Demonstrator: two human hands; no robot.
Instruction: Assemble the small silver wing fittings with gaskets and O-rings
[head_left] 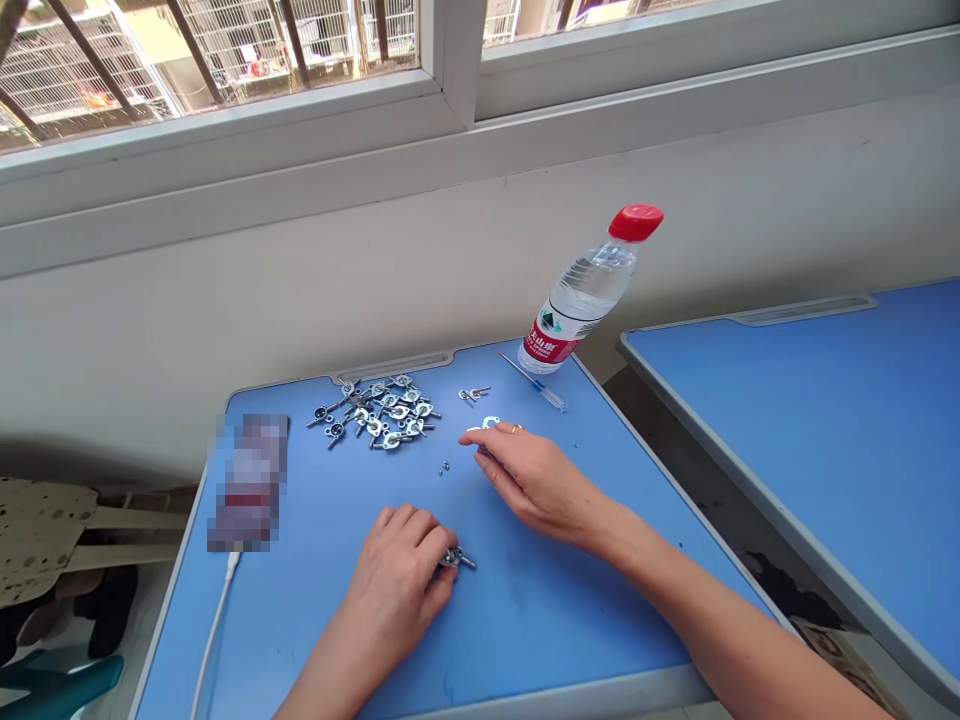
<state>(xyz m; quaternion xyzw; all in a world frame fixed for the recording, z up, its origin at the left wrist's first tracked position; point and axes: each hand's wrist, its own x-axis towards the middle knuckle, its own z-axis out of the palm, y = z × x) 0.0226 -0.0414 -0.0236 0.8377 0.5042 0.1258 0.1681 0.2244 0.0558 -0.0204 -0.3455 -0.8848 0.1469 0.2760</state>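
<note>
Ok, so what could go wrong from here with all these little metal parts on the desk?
The tiny loose metal pieces lie close to your right hand, so one careless sweep could scatter them. The water bottle stands near the back edge of the desk; a knock might topple it onto the small screwdriver or the pile of metal fittings.

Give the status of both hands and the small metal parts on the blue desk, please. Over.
Left hand closed on a metal fitting. Right hand open beside a loose fitting. Small screws between the hands.
</note>
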